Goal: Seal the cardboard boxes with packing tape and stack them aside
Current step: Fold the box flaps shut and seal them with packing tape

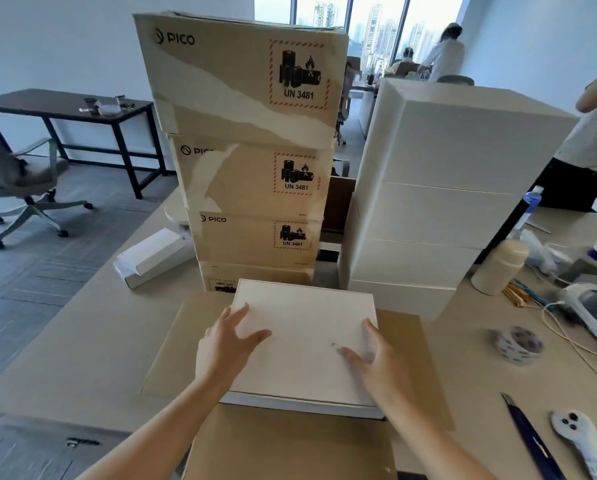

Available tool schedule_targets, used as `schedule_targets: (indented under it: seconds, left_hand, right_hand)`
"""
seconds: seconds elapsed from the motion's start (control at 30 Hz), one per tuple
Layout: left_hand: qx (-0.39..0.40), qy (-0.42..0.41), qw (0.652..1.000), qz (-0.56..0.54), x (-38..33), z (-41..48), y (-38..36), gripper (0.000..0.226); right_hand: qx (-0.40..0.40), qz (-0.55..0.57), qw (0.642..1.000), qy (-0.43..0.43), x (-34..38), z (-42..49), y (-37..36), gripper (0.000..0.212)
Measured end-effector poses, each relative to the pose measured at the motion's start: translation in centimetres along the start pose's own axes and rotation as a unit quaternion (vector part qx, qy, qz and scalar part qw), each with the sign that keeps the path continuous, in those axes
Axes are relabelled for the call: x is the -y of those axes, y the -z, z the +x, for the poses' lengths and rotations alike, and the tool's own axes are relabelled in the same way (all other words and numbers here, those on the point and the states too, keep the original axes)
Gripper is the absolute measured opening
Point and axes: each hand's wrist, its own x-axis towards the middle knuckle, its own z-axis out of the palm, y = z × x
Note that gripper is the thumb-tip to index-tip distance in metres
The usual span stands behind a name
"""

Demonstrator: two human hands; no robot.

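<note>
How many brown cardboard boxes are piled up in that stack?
4, one on another: the top box, the second box under it, the third box, and the bottom box, partly hidden behind the flat white box in front. Others may stand behind.

White box (304, 341): smooth, matt paperboard. Brown cartons (241, 81): rough kraft cardboard, the outer paper torn away in pale, fibrous patches. Flat sheet (411, 358) beneath the white box: plain matt cardboard. Tape roll (516, 344): glossy clear plastic film with printed marks. Table (82, 341): smooth matt beige top. Knife (532, 445): dark blue plastic body.
</note>
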Motion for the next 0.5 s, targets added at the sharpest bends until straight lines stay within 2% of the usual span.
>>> schedule_targets:
  seconds: [0.17, 0.3, 0.43, 0.5]
  left_hand:
    - [0.019, 0.011, 1.0, 0.017, 1.2, 0.5, -1.5, 0.073]
    - [0.042, 0.022, 0.998, 0.038, 1.7, 0.9, -2.2, 0.073]
    - [0.067, 0.017, 0.994, 0.08, 1.8, 1.2, -2.3, 0.065]
    - [0.076, 0.016, 0.992, 0.097, 2.1, 1.3, -2.4, 0.059]
  right_hand:
    - [0.031, -0.014, 0.999, -0.025, -1.5, 0.9, -1.2, 0.086]
    - [0.05, -0.077, 0.994, -0.057, -1.4, 1.9, -1.6, 0.08]
    - [0.076, -0.133, 0.984, -0.096, -1.7, 2.5, -1.8, 0.041]
    - [0.09, -0.132, 0.982, -0.102, -1.8, 2.4, -2.0, 0.032]
